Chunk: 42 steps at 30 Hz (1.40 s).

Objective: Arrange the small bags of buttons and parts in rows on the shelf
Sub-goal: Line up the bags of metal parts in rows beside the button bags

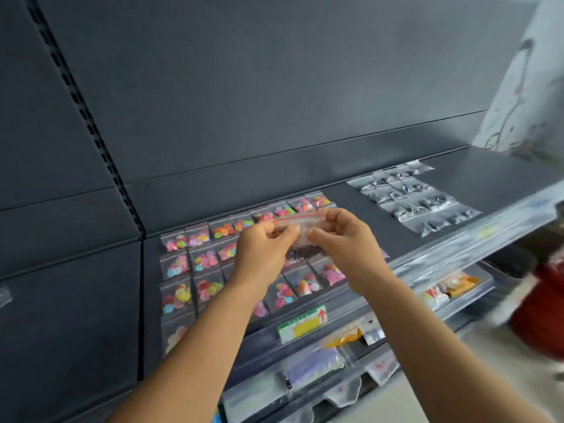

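A person stands at a dark shelf, seen from a camera on their head, with both bare forearms reaching forward. The left hand and the right hand together hold up one small clear zip bag with a red seal line along its top. The fingers of the left hand pinch the bag's upper left part; the fingers of the right hand curl round its upper right corner. Small dark pieces sit in the bottom of the bag, below and between the fingertips.

Directly behind and beneath the fingers lie rows of bags of colourful buttons, flat and edge to edge on the shelf. Further right of the right hand, and well apart from it, lies a smaller block of bags of dark parts, also in rows. Bare shelf separates the two groups. Below the wrists, a green and yellow price label sits on the shelf's front rail, with lower shelves of other packaged goods under it.

The step in hand seems to be readying this bag before placing it. Since its contents are dark, the next move likely calls for carrying it rightward and laying it flat, squared against the dark-parts rows.
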Each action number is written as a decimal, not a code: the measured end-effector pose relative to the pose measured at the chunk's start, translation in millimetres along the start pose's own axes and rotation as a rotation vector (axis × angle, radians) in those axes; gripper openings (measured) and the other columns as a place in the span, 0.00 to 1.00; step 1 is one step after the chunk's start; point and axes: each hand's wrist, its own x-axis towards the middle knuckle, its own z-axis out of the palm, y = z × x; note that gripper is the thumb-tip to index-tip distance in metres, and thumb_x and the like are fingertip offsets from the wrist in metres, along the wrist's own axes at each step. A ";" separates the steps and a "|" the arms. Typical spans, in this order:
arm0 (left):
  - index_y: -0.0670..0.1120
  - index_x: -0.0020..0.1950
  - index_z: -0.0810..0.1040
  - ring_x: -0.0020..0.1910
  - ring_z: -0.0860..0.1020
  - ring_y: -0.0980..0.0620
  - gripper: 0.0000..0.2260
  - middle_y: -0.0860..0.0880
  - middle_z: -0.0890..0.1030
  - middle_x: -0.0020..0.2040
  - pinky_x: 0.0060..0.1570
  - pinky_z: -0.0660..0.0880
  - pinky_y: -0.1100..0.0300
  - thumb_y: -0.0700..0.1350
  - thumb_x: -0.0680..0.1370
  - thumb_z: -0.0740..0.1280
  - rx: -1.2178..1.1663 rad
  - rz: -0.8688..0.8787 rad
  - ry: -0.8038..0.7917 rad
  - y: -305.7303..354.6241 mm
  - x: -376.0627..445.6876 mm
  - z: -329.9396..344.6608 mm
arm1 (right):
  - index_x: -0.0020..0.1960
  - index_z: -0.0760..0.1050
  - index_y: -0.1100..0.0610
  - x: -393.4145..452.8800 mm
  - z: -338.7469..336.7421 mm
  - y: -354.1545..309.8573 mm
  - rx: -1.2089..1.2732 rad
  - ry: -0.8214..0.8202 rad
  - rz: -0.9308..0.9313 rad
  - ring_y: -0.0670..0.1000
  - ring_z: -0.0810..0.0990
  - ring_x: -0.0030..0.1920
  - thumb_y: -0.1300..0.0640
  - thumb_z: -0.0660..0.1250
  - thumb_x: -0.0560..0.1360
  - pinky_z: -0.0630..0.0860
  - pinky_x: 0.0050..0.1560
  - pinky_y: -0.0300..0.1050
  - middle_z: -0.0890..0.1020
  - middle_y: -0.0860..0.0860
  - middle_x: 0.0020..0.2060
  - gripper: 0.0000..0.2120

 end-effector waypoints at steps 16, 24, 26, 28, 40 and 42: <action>0.50 0.37 0.79 0.36 0.80 0.54 0.07 0.52 0.83 0.35 0.43 0.78 0.58 0.44 0.75 0.70 -0.108 0.013 -0.229 45.1 19.6 219.8 | 0.42 0.81 0.59 14.4 -232.3 18.0 0.015 0.189 0.142 0.50 0.79 0.36 0.61 0.71 0.73 0.80 0.41 0.41 0.82 0.54 0.33 0.02; 0.48 0.40 0.80 0.35 0.79 0.55 0.04 0.49 0.82 0.37 0.37 0.77 0.64 0.42 0.75 0.70 -0.119 0.055 -0.309 49.0 70.4 301.5 | 0.45 0.81 0.63 66.3 -292.9 27.4 0.018 0.298 0.186 0.52 0.76 0.37 0.65 0.70 0.72 0.77 0.44 0.45 0.80 0.56 0.35 0.03; 0.48 0.40 0.81 0.37 0.80 0.52 0.04 0.48 0.83 0.37 0.42 0.78 0.59 0.43 0.75 0.71 -0.116 0.060 -0.306 47.2 88.7 321.6 | 0.43 0.81 0.62 85.9 -310.6 30.8 0.008 0.334 0.185 0.51 0.74 0.36 0.63 0.71 0.72 0.75 0.40 0.43 0.79 0.56 0.34 0.02; 0.48 0.39 0.81 0.37 0.80 0.53 0.04 0.48 0.84 0.37 0.43 0.77 0.59 0.44 0.74 0.71 -0.111 0.064 -0.285 47.1 109.2 339.7 | 0.42 0.81 0.61 108.1 -329.1 34.3 0.006 0.372 0.186 0.49 0.73 0.34 0.62 0.70 0.72 0.73 0.38 0.41 0.78 0.54 0.33 0.02; 0.51 0.39 0.80 0.39 0.80 0.54 0.04 0.51 0.83 0.39 0.46 0.78 0.60 0.43 0.73 0.72 -0.093 0.013 -0.301 44.0 199.5 418.8 | 0.41 0.82 0.55 227.5 -379.6 50.6 -0.067 0.288 0.138 0.46 0.73 0.31 0.58 0.70 0.73 0.71 0.37 0.41 0.80 0.50 0.31 0.03; 0.50 0.40 0.81 0.39 0.81 0.54 0.03 0.51 0.84 0.38 0.45 0.78 0.59 0.43 0.74 0.71 -0.088 -0.008 -0.301 40.7 207.6 423.0 | 0.37 0.81 0.58 243.9 -380.0 55.0 -0.051 0.285 0.139 0.49 0.73 0.31 0.60 0.70 0.72 0.73 0.35 0.43 0.79 0.54 0.31 0.05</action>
